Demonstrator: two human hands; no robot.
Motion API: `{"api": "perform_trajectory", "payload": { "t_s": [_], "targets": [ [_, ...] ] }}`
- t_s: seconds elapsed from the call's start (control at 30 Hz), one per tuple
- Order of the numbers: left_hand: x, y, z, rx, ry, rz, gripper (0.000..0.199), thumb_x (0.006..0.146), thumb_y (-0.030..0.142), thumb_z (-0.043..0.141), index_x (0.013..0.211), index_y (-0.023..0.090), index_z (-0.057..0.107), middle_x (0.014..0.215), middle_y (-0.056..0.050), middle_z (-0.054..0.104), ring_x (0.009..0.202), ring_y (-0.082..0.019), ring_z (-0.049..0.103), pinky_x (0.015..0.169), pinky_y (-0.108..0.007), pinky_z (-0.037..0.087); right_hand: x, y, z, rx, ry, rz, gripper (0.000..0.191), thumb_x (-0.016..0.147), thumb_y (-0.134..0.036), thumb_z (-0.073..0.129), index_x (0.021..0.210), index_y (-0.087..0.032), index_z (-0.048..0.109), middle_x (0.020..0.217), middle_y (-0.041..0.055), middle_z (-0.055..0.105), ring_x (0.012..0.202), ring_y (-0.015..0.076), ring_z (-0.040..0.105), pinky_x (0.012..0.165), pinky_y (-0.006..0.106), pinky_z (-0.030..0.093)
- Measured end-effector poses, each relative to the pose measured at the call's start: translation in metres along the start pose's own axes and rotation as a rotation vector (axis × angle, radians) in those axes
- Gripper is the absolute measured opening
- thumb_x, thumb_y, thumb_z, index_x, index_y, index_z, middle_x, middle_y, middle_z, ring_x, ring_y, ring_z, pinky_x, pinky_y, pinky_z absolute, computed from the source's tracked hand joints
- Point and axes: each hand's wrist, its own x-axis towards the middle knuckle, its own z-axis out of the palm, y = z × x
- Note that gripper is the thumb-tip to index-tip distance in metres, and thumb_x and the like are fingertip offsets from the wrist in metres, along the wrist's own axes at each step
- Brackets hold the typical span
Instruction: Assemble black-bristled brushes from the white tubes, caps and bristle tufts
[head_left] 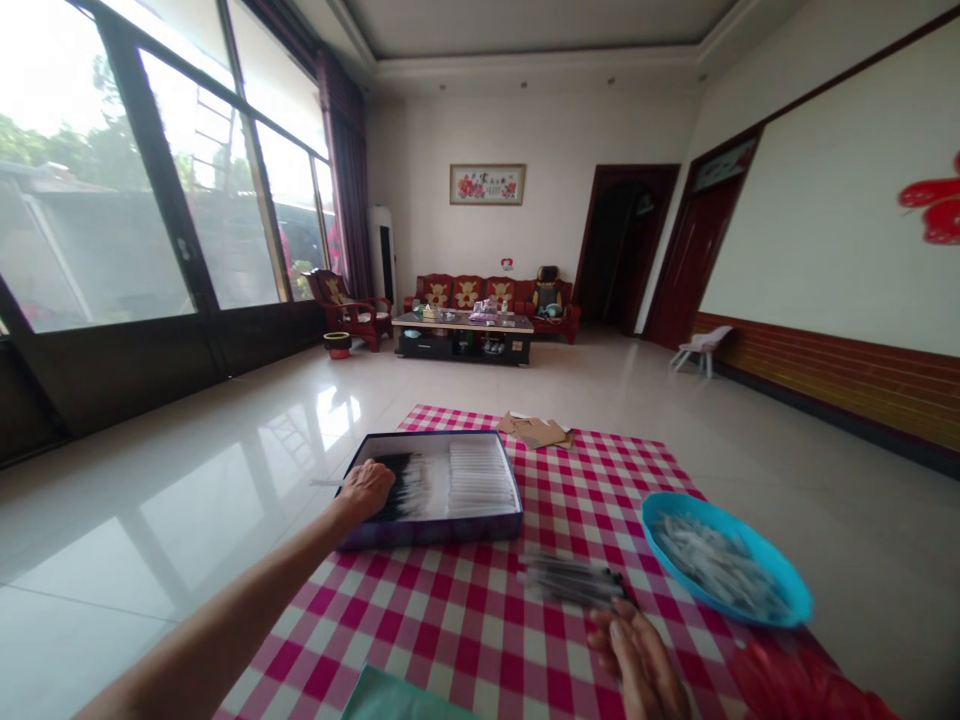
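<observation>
My left hand [366, 487] reaches over the left wall of a shallow dark box [427, 530], fingers closed. A thin white stick [326, 483] juts out to the left from under it, seemingly held in it. Inside the box lie dark-ended slim pieces [405, 480] at the left and a row of white tubes [480, 475] at the right. My right hand [637, 655] is at the front right, fingers stretched out and slightly apart. Just beyond its fingertips lies a blurred bundle of slim clear sticks with dark ends [570, 578]. Whether the fingers touch it is unclear.
A pink-and-white checked cloth [480, 620] covers the table. On it are a blue bowl [799, 600] of translucent slim pieces, torn brown cardboard [536, 431], a pale green sheet [397, 697] and red plastic [802, 685]. A coffee table [465, 325] and sofa stand farther back.
</observation>
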Motion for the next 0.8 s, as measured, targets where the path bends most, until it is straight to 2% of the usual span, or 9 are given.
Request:
{"api": "perform_trajectory", "payload": {
  "t_s": [0.07, 0.2, 0.33, 0.43, 0.57, 0.6, 0.67, 0.73, 0.8],
  "targets": [
    [0.0, -0.004, 0.005, 0.002, -0.033, -0.02, 0.024, 0.082, 0.011, 0.045, 0.076, 0.013, 0.069, 0.086, -0.015, 0.067, 0.091, -0.026, 0.06, 0.077, -0.035, 0.044, 0.0, -0.001, 0.0, 0.009, 0.0, 0.001, 0.059, 0.067, -0.061, 0.063, 0.109, -0.019, 0.056, 0.094, 0.0049, 0.071, 0.079, 0.023, 0.066, 0.068, 0.031, 0.056],
    [-0.002, -0.007, 0.005, -0.011, -0.063, -0.036, 0.018, 0.085, 0.023, 0.052, 0.082, 0.012, 0.066, 0.087, -0.01, 0.066, 0.09, -0.022, 0.06, 0.082, -0.038, 0.044, -0.001, -0.001, 0.0, 0.036, 0.01, 0.001, 0.059, 0.067, -0.06, 0.064, 0.109, -0.02, 0.056, 0.093, 0.0046, 0.071, 0.079, 0.0229, 0.067, 0.067, 0.031, 0.056],
    [-0.007, 0.003, -0.004, -0.056, -0.017, -0.004, 0.018, 0.08, 0.017, 0.05, 0.076, 0.012, 0.067, 0.085, -0.015, 0.066, 0.095, -0.028, 0.059, 0.084, -0.04, 0.043, 0.0, 0.0, 0.0, 0.03, 0.003, -0.005, 0.06, 0.066, -0.061, 0.065, 0.109, -0.02, 0.057, 0.093, 0.0049, 0.071, 0.079, 0.0233, 0.067, 0.067, 0.031, 0.056],
    [-0.015, 0.028, -0.013, -0.132, 0.044, 0.077, 0.021, 0.079, 0.017, 0.047, 0.083, 0.015, 0.068, 0.092, -0.014, 0.066, 0.098, -0.028, 0.057, 0.086, -0.039, 0.041, 0.002, 0.002, 0.0, 0.016, -0.01, -0.007, 0.059, 0.067, -0.062, 0.063, 0.108, -0.02, 0.058, 0.094, 0.0051, 0.071, 0.079, 0.0235, 0.067, 0.068, 0.032, 0.056],
    [-0.032, 0.081, -0.024, -0.319, 0.078, 0.24, 0.028, 0.081, 0.02, 0.045, 0.097, 0.021, 0.068, 0.09, -0.007, 0.068, 0.088, -0.021, 0.06, 0.081, -0.03, 0.043, 0.002, 0.005, 0.002, 0.015, 0.017, -0.025, 0.055, 0.067, -0.062, 0.063, 0.103, -0.02, 0.061, 0.089, 0.0044, 0.071, 0.075, 0.0221, 0.066, 0.064, 0.03, 0.055],
    [-0.036, 0.096, -0.024, -0.446, 0.056, 0.288, 0.028, 0.081, 0.021, 0.044, 0.097, 0.022, 0.068, 0.083, -0.005, 0.068, 0.08, -0.019, 0.061, 0.075, -0.027, 0.044, 0.001, 0.005, 0.003, 0.025, 0.036, -0.034, 0.053, 0.067, -0.061, 0.063, 0.102, -0.02, 0.062, 0.088, 0.0041, 0.071, 0.073, 0.0216, 0.066, 0.063, 0.03, 0.055],
    [-0.043, 0.123, -0.023, -0.974, -0.078, 0.36, 0.026, 0.081, 0.026, 0.047, 0.093, 0.017, 0.068, 0.069, -0.004, 0.066, 0.062, -0.015, 0.058, 0.061, -0.024, 0.043, 0.001, 0.004, 0.003, 0.041, 0.044, -0.045, 0.05, 0.069, -0.059, 0.063, 0.099, -0.02, 0.063, 0.086, 0.004, 0.071, 0.071, 0.021, 0.065, 0.063, 0.029, 0.054],
    [-0.048, 0.146, -0.016, -1.516, -0.266, 0.323, 0.026, 0.077, 0.032, 0.054, 0.09, 0.013, 0.065, 0.066, -0.004, 0.064, 0.053, -0.012, 0.054, 0.052, -0.022, 0.039, 0.0, 0.003, 0.002, 0.043, 0.012, -0.047, 0.048, 0.069, -0.058, 0.063, 0.097, -0.019, 0.064, 0.086, 0.0048, 0.071, 0.072, 0.0214, 0.065, 0.064, 0.03, 0.055],
    [-0.051, 0.164, -0.007, -1.864, -0.425, 0.238, 0.029, 0.072, 0.036, 0.063, 0.089, 0.013, 0.062, 0.071, -0.004, 0.064, 0.054, -0.01, 0.054, 0.051, -0.02, 0.038, -0.001, 0.002, 0.001, 0.043, -0.018, -0.039, 0.049, 0.07, -0.059, 0.063, 0.097, -0.018, 0.065, 0.088, 0.0056, 0.071, 0.075, 0.0224, 0.066, 0.067, 0.031, 0.055]
  ]
}}
